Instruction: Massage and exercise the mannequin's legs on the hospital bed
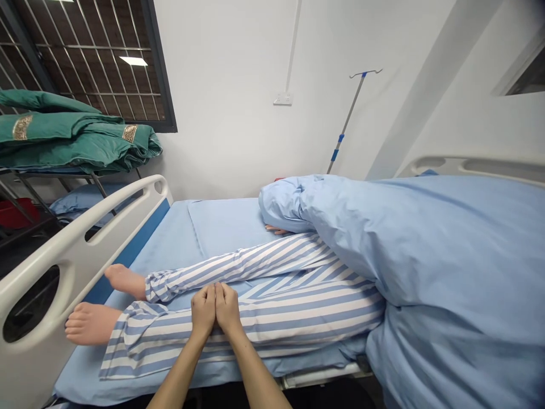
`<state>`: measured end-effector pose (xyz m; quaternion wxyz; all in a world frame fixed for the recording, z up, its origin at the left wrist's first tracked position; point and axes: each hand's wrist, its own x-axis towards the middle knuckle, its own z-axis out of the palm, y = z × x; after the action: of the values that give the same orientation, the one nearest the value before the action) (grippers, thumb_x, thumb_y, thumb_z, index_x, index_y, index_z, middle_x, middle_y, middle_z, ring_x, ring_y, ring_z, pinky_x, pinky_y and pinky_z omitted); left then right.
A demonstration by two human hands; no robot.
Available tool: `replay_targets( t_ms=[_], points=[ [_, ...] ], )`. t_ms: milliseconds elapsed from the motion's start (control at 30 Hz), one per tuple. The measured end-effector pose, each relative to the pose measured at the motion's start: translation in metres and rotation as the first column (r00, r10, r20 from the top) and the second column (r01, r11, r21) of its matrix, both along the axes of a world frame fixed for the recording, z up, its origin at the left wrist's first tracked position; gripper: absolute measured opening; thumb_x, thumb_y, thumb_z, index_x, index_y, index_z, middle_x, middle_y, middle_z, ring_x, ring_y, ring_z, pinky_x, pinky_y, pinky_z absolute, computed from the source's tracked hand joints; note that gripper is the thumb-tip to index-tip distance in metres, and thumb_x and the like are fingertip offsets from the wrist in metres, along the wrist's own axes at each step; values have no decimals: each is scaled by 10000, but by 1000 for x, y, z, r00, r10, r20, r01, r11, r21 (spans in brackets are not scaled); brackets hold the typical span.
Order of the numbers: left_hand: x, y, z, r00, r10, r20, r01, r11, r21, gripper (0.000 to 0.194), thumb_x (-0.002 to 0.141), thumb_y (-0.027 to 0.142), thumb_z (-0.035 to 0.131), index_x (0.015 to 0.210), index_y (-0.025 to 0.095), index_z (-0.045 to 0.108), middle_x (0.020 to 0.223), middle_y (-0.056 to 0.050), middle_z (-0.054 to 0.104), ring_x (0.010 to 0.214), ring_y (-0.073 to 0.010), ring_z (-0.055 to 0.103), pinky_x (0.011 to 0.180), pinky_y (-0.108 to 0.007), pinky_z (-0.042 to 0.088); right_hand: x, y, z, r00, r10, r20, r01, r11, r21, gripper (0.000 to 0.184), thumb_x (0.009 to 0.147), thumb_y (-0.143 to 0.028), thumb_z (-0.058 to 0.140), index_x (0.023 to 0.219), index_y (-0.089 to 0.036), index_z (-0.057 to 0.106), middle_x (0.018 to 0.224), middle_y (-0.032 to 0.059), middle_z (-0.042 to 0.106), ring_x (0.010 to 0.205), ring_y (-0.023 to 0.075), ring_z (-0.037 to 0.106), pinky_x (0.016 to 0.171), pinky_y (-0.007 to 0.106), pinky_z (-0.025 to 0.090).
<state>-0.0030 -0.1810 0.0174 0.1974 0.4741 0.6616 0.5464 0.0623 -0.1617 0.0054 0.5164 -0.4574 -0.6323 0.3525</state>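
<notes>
Your left hand (203, 309) and right hand (227, 309) sit side by side, palms down, their inner edges pressed together and the fingers straight. Both are released, neither clenched nor grasping anything, and they appear to rest on the near leg (298, 321) of a manikin (272, 272), around the shin or knee.

The manikin lies along the bed (170, 244) in blue-and-white striped pyjamas, with its 2 bare feet to your left. The near foot (91, 324) and far foot (125, 282) stop just short of the white foot rail (80, 244). A blue duvet (434, 244) covers the body to your right, and the manikin's hand (276, 230) pokes out from under its far edge, on a blue sheet (221, 227).

Beyond the bed, an IV pole (347, 122) stands against the far wall, with a wall socket (283, 98) to its left. Green quilts (72, 133) lie folded on a metal rack (42, 187) at far left, below a barred window (97, 62). A blue pillow (85, 199) and a red item (17, 213) sit lower on that rack.
</notes>
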Motion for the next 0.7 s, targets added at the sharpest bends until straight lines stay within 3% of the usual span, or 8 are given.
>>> replay_targets(
  t_ms=[100,167,267,433,600,700],
  points=[
    [12,5,20,990,23,139,-36,996,86,346,760,362,429,480,192,320,440,50,329,460,-88,313,464,-219,288,1,1,-1,998,0,-57,-1,1000,-16,378,868,-333,316,569,-169,480,528,-6,499,512,107,423,492,219,282],
    [17,8,26,975,46,216,-75,989,130,356,764,360,428,485,196,281,447,59,275,453,-79,278,451,-215,274,2,2,-1,998,20,-66,-21,1000,-22,376,869,-331,313,569,-170,471,536,-8,497,520,107,425,500,218,287],
    [19,11,18,961,76,266,-105,990,98,351,769,373,416,491,195,296,456,56,298,460,-80,293,459,-212,288,3,3,-1,996,13,-91,-17,999,-50,363,865,-331,321,563,-172,446,532,-16,477,523,105,419,504,217,290],
    [14,12,-9,996,44,75,-43,999,-15,322,748,386,441,508,175,405,473,36,414,489,-92,341,473,-212,285,3,1,1,989,-18,-150,8,998,-67,356,866,-337,325,559,-177,409,525,-30,449,520,97,405,504,215,296],
    [12,11,-12,999,32,27,-31,999,-7,329,773,380,409,522,169,435,476,28,443,490,-98,364,480,-214,289,4,1,8,990,-24,-140,13,997,-73,355,853,-325,328,547,-176,429,515,-20,466,511,102,415,488,217,296],
    [12,11,-13,998,25,53,-26,1000,13,324,781,376,392,538,169,448,500,19,474,510,-107,387,497,-218,302,10,3,22,1000,0,-21,-2,998,-68,365,848,-321,333,528,-179,434,501,-16,478,492,105,412,479,225,264]
  ],
)
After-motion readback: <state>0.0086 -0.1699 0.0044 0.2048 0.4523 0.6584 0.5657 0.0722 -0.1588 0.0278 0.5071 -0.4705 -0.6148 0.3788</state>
